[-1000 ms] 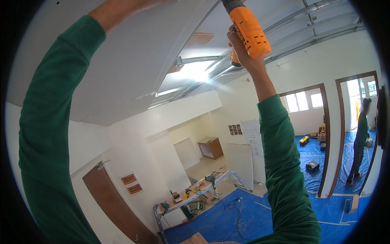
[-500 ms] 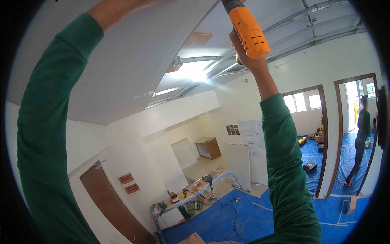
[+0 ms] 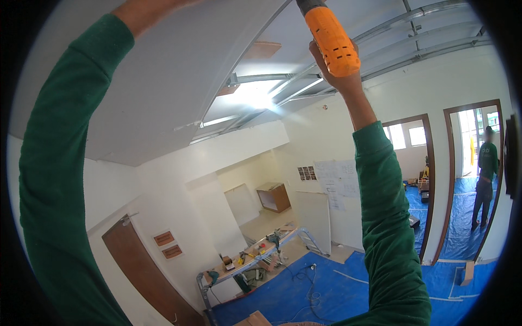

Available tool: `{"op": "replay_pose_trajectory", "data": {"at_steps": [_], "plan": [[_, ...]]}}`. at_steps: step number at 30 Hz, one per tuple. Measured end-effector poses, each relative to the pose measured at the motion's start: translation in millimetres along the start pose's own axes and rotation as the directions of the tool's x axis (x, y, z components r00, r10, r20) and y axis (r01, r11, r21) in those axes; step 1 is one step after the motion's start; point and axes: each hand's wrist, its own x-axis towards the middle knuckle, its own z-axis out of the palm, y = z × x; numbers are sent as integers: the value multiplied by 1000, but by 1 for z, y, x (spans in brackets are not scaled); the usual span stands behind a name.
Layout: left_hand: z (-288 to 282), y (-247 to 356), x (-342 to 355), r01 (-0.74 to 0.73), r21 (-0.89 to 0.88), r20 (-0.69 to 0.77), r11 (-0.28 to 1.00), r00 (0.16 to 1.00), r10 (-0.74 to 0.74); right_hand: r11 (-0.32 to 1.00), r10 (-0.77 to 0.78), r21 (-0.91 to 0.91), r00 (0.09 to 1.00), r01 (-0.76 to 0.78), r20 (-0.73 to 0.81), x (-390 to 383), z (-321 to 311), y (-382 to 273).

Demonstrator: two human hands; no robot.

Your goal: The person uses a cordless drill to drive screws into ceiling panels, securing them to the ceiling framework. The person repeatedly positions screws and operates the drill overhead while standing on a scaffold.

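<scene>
One orange drill [image 3: 332,43] in the right grip [image 3: 341,82]

Down below, blue plastic sheeting [image 3: 348,299]! There's a green-topped co-worker [image 3: 487,163] standing on it at right. Left, a brown wooden door [image 3: 149,271].

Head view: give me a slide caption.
Right hand gripping an orange drill up near the ceiling panel.

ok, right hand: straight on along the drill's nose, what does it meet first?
Probably the pale ceiling board, near its edge. The right hand aims the orange drill up and leftward, but the nose leaves the frame, so depth and contact are unclear.
</scene>
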Motion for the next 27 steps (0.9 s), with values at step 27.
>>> {"op": "replay_pose_trajectory", "data": {"at_steps": [27], "plan": [[-8, 4, -3, -5, -56, -95, 998, 996, 0, 761, 616, 124, 770, -636, 168, -35, -71, -99]]}}
